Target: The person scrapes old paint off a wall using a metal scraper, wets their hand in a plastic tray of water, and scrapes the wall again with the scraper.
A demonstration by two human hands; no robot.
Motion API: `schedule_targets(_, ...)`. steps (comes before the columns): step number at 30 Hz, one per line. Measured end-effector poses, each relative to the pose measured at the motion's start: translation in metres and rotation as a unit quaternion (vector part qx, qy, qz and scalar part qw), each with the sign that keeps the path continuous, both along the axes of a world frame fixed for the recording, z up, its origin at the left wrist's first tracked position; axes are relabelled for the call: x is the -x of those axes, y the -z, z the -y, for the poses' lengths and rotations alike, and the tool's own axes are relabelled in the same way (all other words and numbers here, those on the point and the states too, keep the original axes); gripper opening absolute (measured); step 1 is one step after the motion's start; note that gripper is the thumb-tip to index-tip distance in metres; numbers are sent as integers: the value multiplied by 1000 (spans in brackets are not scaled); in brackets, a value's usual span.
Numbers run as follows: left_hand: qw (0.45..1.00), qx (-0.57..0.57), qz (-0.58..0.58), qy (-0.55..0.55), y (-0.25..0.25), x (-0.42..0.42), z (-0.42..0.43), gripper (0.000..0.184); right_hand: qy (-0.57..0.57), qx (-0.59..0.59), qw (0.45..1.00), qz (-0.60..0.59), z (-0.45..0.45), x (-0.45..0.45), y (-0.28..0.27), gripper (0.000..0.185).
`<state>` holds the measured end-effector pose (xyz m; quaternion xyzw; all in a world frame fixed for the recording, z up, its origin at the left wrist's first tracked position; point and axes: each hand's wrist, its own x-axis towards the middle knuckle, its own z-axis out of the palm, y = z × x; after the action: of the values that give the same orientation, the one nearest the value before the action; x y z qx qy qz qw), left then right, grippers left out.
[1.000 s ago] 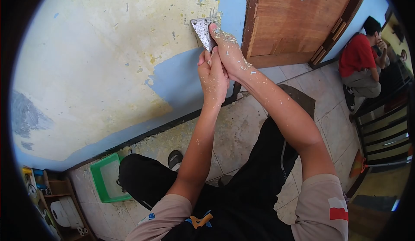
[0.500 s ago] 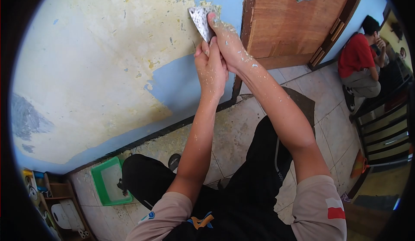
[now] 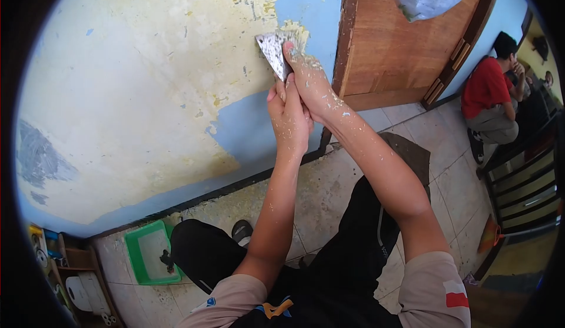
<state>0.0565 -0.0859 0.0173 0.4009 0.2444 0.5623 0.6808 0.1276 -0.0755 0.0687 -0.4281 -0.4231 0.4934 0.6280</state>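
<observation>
Grasping the scraper (image 3: 273,57) in the right hand (image 3: 312,86), with the left hand (image 3: 287,119) clenched in below – raised to the wall (image 3: 147,92), beside the blue paint (image 3: 253,122). Might skid if pushed too hard, or with flakes (image 3: 336,101) loosening the grip – probably gouging plaster or nicking the right thumb (image 3: 288,47).

1. Points the left forearm (image 3: 278,201) toward 12 o'clock.
2. Bends the right elbow (image 3: 419,207) near 4 o'clock, slanting the right forearm (image 3: 376,157) toward 10 o'clock.
3. Sets the right hand (image 3: 311,83) against the left hand (image 3: 289,119) around 12 o'clock.
4. Closes both in a grip, extending the right thumb (image 3: 288,49) toward 11 o'clock.
</observation>
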Motion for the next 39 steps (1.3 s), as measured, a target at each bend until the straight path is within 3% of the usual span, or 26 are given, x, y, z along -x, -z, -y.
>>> schedule_targets(3, 999, -37, 6, 8, -18, 5, -10, 26, 14, -15, 1000, -6, -5, 5, -10, 55)
schedule_targets(12, 999, 39, 19, -5, -2, 8, 9, 26, 3, 14, 1000, 13, 6, 13, 1, 52)
schedule_targets(22, 1000, -9, 13, 5, -29, 13, -6, 30, -12, -6, 1000, 2, 0, 12, -28, 53)
schedule_targets(29, 999, 30, 26, -9, -5, 11, 5, 28, 6, 5, 1000, 10, 0, 16, 3, 50)
schedule_targets(39, 1000, -2, 14, 0, -28, 15, -3, 24, -14, 0, 1000, -15, -5, 13, -18, 52)
